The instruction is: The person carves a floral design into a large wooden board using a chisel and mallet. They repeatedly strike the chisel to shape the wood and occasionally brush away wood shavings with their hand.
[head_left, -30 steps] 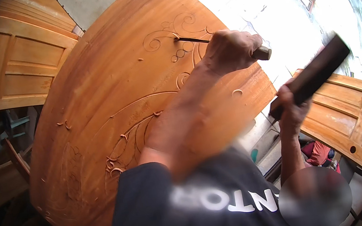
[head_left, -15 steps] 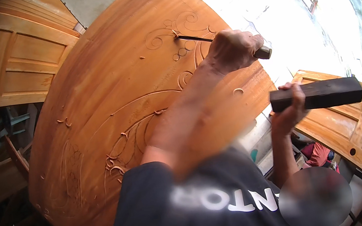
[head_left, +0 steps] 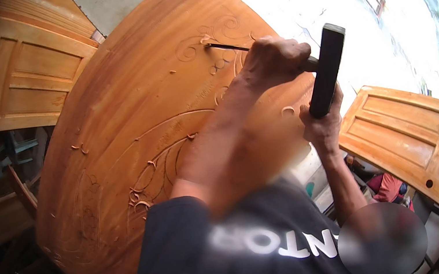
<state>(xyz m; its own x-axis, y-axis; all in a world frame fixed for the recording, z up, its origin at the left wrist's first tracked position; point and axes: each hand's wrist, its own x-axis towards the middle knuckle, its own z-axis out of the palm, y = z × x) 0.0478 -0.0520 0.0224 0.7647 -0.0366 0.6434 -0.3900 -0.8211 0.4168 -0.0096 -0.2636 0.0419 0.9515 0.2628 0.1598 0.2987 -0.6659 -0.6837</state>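
One person works with two bare hands over one large reddish-brown wooden panel (head_left: 101,99), seen from above. The left hand (head_left: 277,60) is clenched around one chisel (head_left: 228,47), over the panel's right edge; the chisel's thin dark shaft slants inward, its tip on the carved pattern in the panel's upper part, inside that edge. The right hand (head_left: 324,123) grasps the lower end of one dark, squared block (head_left: 328,68), tilted nearly upright beside the chisel's butt; whether block and butt touch, I cannot tell. One pale curled shaving (head_left: 205,38) stands at the chisel tip. Farther in lies one small single chip (head_left: 173,72); two curls (head_left: 79,149) sit toward the panel's left edge, and one ring-shaped curl (head_left: 287,109) lies near the lower end of the right edge. Below the middle, a tangled cluster of shavings (head_left: 138,200), too jumbled to count, lies along carved curves. Two panelled doors flank the work: one light-brown door (head_left: 38,72) beyond the panel's upper-left edge, and one orange-brown door (head_left: 415,132) past its right edge, with one dark round hole. The person wears one dark shirt (head_left: 187,254) with white lettering.
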